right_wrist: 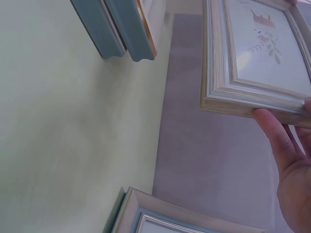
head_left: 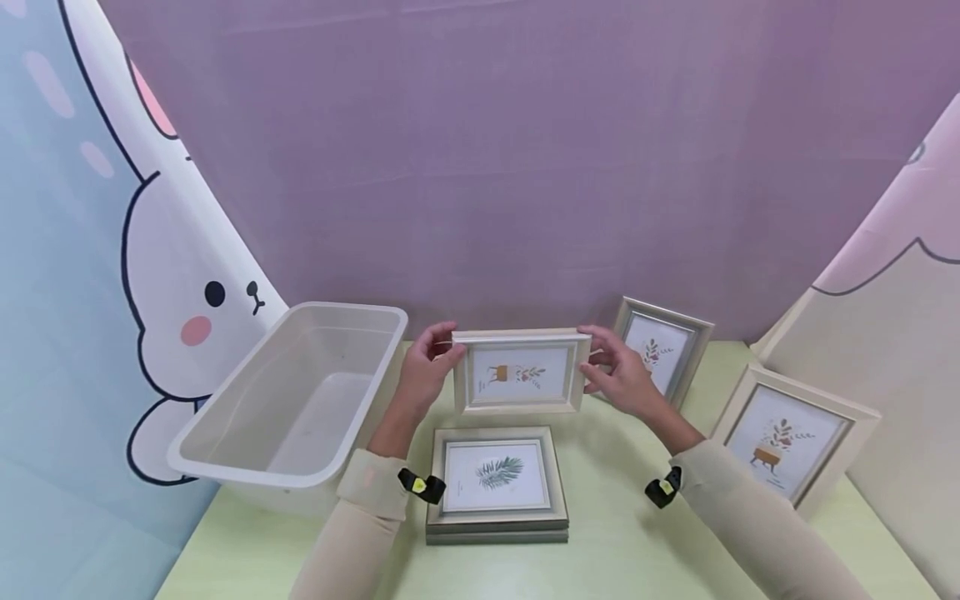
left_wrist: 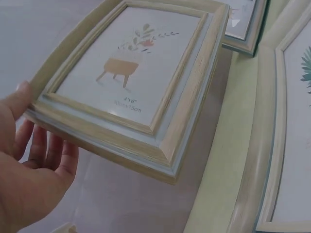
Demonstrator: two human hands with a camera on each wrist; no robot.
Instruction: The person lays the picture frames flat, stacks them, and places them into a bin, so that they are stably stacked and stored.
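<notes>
Frame (head_left: 517, 371) held up just behind frame stack (head_left: 497, 479), ends gripped by left hand (head_left: 426, 367) and right hand (head_left: 621, 375). Likely risk: one fingertip hold slips, frame tips onto stack.

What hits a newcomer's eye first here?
Probably the big cartoon bunny on the backdrop at far left, the boldest figure in the head view. Then, at centre, the pale picture frame with its print turned sideways, held between the left hand and right hand, beyond a stack of frames topped by a green leaf print.
</notes>
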